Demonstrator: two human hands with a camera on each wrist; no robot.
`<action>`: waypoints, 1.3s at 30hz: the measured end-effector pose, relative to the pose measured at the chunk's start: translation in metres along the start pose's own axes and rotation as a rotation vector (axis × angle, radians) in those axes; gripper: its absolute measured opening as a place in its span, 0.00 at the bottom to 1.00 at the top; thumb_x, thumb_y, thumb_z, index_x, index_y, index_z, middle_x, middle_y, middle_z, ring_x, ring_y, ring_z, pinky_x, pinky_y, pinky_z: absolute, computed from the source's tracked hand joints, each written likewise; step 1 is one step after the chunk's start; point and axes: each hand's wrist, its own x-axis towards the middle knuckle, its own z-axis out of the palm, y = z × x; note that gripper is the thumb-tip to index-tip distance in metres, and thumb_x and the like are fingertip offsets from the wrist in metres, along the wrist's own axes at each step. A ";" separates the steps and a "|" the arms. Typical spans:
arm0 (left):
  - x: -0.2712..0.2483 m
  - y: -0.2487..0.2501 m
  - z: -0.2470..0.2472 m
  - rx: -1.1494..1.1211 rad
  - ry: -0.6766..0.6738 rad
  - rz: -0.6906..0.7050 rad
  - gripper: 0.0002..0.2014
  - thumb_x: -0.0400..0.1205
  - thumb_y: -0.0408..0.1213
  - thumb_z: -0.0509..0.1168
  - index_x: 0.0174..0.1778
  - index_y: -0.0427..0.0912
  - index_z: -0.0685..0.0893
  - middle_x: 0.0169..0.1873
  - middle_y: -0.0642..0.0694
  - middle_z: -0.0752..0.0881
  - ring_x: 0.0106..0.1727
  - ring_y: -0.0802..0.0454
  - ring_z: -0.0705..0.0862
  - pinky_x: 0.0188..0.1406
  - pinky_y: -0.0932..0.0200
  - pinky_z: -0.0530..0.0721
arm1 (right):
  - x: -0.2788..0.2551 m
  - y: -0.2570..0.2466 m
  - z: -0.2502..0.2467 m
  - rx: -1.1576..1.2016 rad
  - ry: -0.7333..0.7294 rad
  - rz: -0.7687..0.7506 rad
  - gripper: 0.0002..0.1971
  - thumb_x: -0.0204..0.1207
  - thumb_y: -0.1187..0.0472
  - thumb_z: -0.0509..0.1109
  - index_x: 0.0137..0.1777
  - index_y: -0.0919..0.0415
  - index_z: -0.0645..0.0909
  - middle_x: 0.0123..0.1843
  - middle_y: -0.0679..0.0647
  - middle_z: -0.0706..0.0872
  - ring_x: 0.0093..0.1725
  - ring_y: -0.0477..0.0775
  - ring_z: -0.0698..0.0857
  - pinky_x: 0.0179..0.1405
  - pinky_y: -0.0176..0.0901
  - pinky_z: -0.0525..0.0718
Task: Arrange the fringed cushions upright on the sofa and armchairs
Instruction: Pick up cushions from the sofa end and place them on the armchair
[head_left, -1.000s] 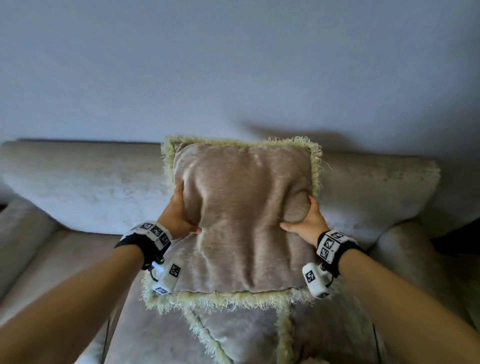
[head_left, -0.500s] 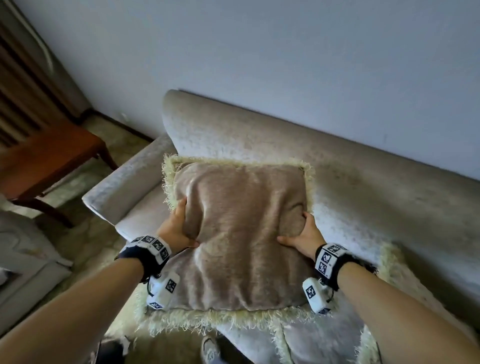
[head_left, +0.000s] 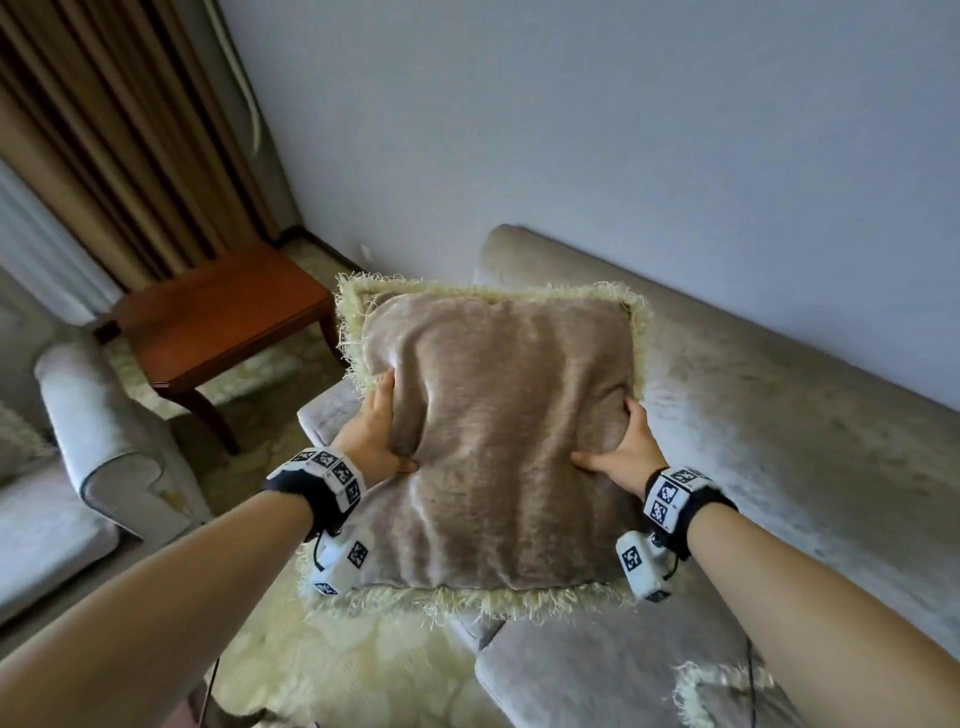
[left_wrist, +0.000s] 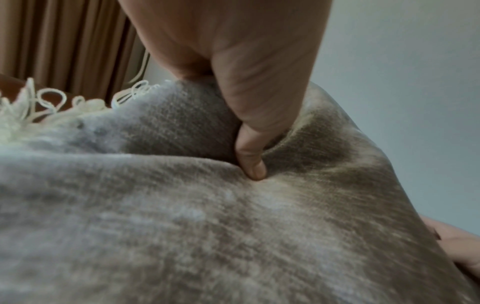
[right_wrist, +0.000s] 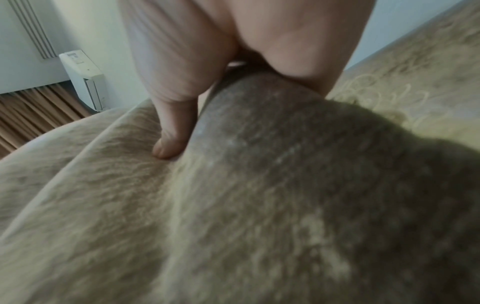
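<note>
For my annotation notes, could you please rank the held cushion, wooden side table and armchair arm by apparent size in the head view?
1. held cushion, though nearness inflates it
2. wooden side table
3. armchair arm

The cushion (head_left: 498, 441) is plain taupe-brown plush edged with a pale cream-yellow fringe (head_left: 467, 597). The sofa (head_left: 779, 441) is mottled light beige-grey, the side table (head_left: 218, 306) reddish-brown wood, the curtain (head_left: 119, 130) tan-brown in vertical folds, and the wall (head_left: 623, 130) flat grey-blue.

Black wristbands (head_left: 304, 493), checkered white markers (head_left: 666, 498)
</note>
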 end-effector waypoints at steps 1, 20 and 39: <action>0.009 -0.009 -0.007 0.009 -0.008 0.002 0.71 0.60 0.46 0.85 0.84 0.46 0.34 0.85 0.42 0.48 0.80 0.38 0.65 0.75 0.45 0.72 | 0.008 -0.008 0.008 0.001 -0.002 0.007 0.64 0.52 0.51 0.90 0.83 0.50 0.51 0.77 0.56 0.72 0.71 0.58 0.76 0.71 0.52 0.74; 0.273 -0.086 0.001 0.074 -0.199 0.160 0.68 0.66 0.47 0.83 0.83 0.37 0.33 0.85 0.38 0.44 0.85 0.41 0.49 0.81 0.53 0.55 | 0.216 -0.014 0.108 0.081 0.105 0.234 0.67 0.47 0.49 0.91 0.83 0.48 0.52 0.78 0.54 0.72 0.72 0.58 0.76 0.73 0.56 0.74; 0.512 -0.043 0.103 0.036 -0.378 0.643 0.66 0.67 0.49 0.81 0.83 0.35 0.34 0.83 0.35 0.49 0.82 0.40 0.55 0.77 0.48 0.67 | 0.279 0.004 0.092 0.156 0.619 0.421 0.63 0.53 0.58 0.90 0.82 0.42 0.53 0.77 0.48 0.71 0.72 0.50 0.74 0.73 0.51 0.73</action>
